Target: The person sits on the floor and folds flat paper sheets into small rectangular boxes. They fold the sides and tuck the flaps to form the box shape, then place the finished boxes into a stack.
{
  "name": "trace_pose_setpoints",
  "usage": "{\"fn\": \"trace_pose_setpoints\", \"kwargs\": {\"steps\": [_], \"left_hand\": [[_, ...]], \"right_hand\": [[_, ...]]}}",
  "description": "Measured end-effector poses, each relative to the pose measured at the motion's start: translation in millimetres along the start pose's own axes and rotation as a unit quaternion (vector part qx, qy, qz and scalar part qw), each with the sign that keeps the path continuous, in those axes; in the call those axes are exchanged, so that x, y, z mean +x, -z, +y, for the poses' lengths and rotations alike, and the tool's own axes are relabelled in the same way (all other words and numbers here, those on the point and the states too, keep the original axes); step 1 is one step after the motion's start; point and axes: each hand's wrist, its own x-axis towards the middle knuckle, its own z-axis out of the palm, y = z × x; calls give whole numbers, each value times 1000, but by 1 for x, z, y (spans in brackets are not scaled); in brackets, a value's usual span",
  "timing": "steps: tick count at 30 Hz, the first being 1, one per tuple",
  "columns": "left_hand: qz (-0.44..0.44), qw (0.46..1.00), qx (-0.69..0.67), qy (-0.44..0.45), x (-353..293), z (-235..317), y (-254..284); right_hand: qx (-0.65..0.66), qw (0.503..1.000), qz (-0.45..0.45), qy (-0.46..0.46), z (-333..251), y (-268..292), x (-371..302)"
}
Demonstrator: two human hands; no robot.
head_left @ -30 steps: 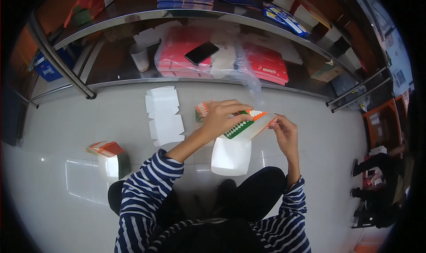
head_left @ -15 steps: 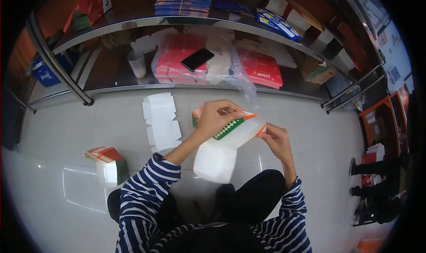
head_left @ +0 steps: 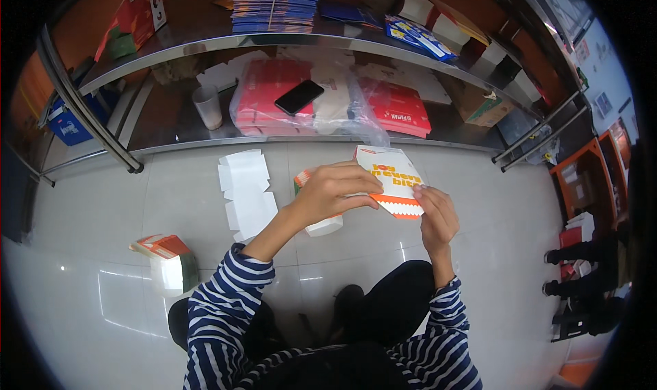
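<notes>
In front of my knees, both hands grip a white cardboard carton (head_left: 381,158) with yellow lettering and an orange zigzag edge. My left hand (head_left: 337,190) pinches its left side, thumb on the orange edge. My right hand (head_left: 438,215) is closed on its right corner, fingers over the printed face. Partly behind my left hand shows a green-and-orange carton piece (head_left: 302,177). Below that hand a rounded white card part (head_left: 324,226) shows; I cannot tell which carton it belongs to. A flat white die-cut carton blank (head_left: 246,195) lies on the floor to the left.
A folded orange, white and green carton (head_left: 168,263) stands on the floor at left. Ahead, a metal-edged shelf (head_left: 315,142) bears plastic-wrapped red cartons (head_left: 263,92), a phone (head_left: 300,97) and a cup (head_left: 208,107). Blue cartons (head_left: 274,10) are stacked above. Another person's legs (head_left: 585,256) are at right.
The carton between my hands has turned: its lettered white face now shows instead of its plain inside and green zigzag strip. My right hand has moved slightly, its fingers now over the printed face.
</notes>
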Motion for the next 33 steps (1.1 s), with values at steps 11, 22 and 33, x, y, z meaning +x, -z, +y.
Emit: {"fn": "trace_pose_setpoints", "kwargs": {"steps": [11, 22, 33], "left_hand": [[-73, 978, 134, 142, -34, -44, -9], [-105, 893, 358, 251, -157, -111, -73], [68, 906, 386, 161, -147, -150, -86]], "right_hand": [[41, 970, -140, -197, 19, 4, -30], [182, 896, -287, -284, 35, -24, -124], [206, 925, -253, -195, 35, -53, -105]]}}
